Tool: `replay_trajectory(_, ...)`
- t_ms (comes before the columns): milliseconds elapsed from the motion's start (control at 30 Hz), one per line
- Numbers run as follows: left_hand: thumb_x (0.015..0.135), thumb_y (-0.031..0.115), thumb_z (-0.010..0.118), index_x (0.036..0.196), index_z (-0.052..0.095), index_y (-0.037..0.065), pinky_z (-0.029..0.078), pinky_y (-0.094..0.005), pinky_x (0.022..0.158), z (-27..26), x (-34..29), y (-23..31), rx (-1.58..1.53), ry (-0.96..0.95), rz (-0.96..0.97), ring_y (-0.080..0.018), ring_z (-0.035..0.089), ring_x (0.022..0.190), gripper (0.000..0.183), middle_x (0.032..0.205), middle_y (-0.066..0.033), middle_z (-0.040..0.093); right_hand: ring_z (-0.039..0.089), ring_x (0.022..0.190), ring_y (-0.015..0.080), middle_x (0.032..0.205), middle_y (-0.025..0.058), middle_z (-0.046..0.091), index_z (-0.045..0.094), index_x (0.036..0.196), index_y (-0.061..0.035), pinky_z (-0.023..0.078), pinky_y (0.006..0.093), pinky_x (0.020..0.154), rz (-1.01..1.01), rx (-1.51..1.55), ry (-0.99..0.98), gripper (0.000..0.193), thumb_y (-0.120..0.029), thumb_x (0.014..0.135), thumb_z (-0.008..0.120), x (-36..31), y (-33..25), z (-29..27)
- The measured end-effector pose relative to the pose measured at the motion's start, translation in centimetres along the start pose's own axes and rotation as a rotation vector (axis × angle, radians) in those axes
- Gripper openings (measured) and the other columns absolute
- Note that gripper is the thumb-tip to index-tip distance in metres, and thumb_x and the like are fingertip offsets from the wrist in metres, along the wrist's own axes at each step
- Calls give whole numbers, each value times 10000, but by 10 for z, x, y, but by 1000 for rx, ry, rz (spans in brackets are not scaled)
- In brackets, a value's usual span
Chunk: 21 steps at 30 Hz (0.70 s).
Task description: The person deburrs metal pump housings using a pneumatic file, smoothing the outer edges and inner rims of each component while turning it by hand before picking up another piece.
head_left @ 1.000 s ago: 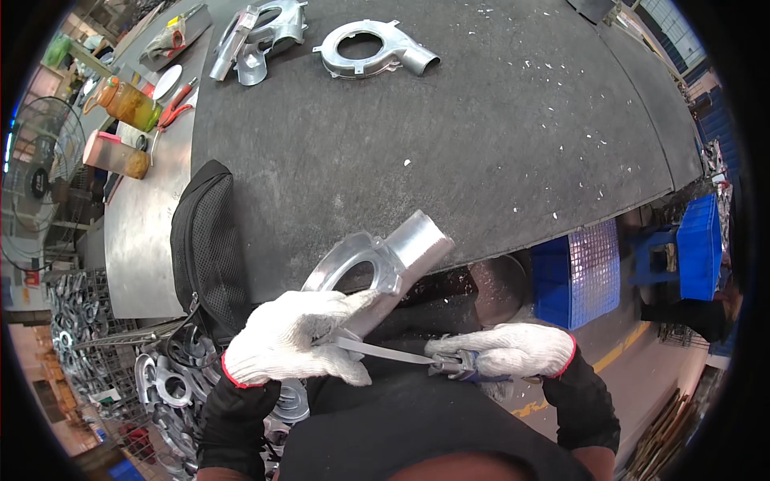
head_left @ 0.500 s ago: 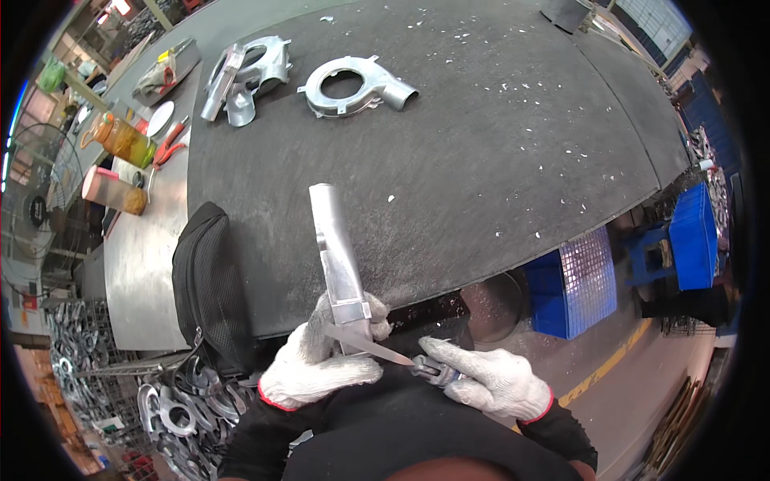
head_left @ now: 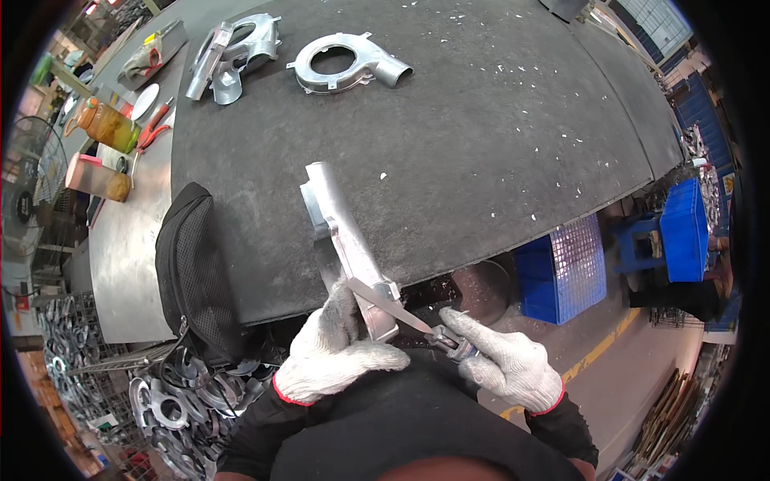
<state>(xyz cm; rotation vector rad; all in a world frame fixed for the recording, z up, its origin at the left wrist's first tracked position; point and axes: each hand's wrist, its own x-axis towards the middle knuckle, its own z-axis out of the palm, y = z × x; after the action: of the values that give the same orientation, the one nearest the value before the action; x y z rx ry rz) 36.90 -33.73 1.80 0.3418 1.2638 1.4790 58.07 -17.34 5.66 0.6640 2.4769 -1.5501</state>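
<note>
My left hand [head_left: 333, 357], in a white knitted glove with a red cuff, is closed around the lower end of a silvery cast-metal housing [head_left: 351, 232]. The housing points away from me over the table's near edge, with a tube-like far end. In my right hand [head_left: 513, 365], also gloved, is a power file [head_left: 449, 343], its body mostly hidden by the fingers. Its narrow flat blade [head_left: 389, 305] reaches left across the housing's lower part and appears to lie against it.
Similar housings [head_left: 341, 64] lie at the far side of the dark table [head_left: 473, 152]. A black mesh bag [head_left: 192, 264] sits left, near red-handled pliers [head_left: 152, 132] and an orange-lidded bottle [head_left: 108, 124]. Metal parts [head_left: 172, 409] fill a wire cage lower left. Blue bins [head_left: 537, 280] stand right.
My left hand has turned the housing, so more of its side flange shows and its far end tilts left. The power file has shifted slightly right and up, its blade still across the housing.
</note>
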Motion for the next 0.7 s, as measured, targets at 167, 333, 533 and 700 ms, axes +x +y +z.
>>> replay_trajectory(167,545,76,1013,1412,420,24,537,-430,1010,9,-1,4,-161,80,28,-246,614,1195,1052,1312,-116,580,737,948,274,1105,75,743,376,1611,-194,574,346,839,5,-94,-102,688,-310,995,662,-2,-5,-11)
replay_trajectory(333,728,70,928,1426,396,-31,584,-370,860,-11,6,12,41,60,57,-220,665,1054,884,1251,-170,602,736,951,270,1108,61,743,364,1615,-190,569,337,854,78,-97,-101,705,-317,991,665,2,-15,-16)
replay_trajectory(533,807,93,881,1339,536,-36,534,-315,813,-34,-8,52,95,-144,1,-145,644,887,647,1059,-105,673,736,936,262,1065,73,743,397,1595,-140,583,353,814,-84,-116,72,742,-307,947,716,3,-19,-25)
replay_trajectory(700,798,112,871,1173,650,-61,535,-300,759,-32,-21,63,128,-6,-56,-149,657,829,468,976,-108,694,729,812,287,958,103,739,436,1578,-187,582,379,687,-128,-297,2,720,-407,948,709,15,-32,-30)
